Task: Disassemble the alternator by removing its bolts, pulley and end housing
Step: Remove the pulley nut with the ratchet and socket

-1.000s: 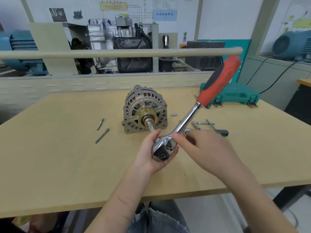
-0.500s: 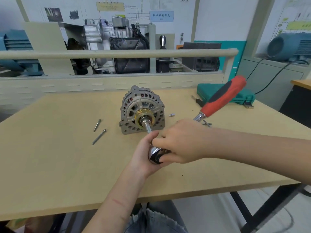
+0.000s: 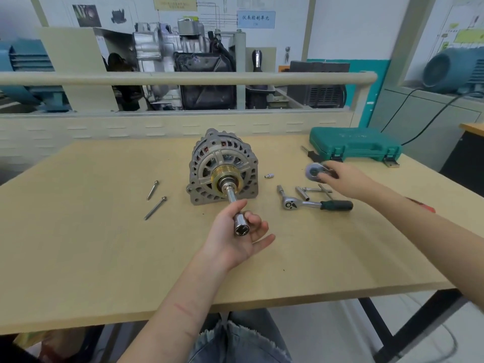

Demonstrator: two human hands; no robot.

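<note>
The grey alternator (image 3: 209, 163) stands on the wooden table (image 3: 78, 244) with its brass-coloured pulley (image 3: 216, 176) facing me. A chrome extension with a socket (image 3: 239, 226) sticks out from the pulley's centre. My left hand (image 3: 230, 244) grips the socket end, palm up. Off to the right, my right hand (image 3: 343, 179) holds the big ratchet by its round head (image 3: 313, 171) just above the table. A bit of its red handle (image 3: 421, 206) shows under my forearm. Two long bolts (image 3: 152, 190) (image 3: 155, 208) lie left of the alternator.
A small ratchet with a dark handle (image 3: 317, 205), loose extension bars (image 3: 313, 190) and a small bit (image 3: 269, 176) lie right of the alternator. A green tool case (image 3: 353, 146) sits at the back right. A rail and engine display stand behind the table.
My right hand has taken the red-handled ratchet off the socket and carried it to the right. My left hand stays on the socket at the pulley.
</note>
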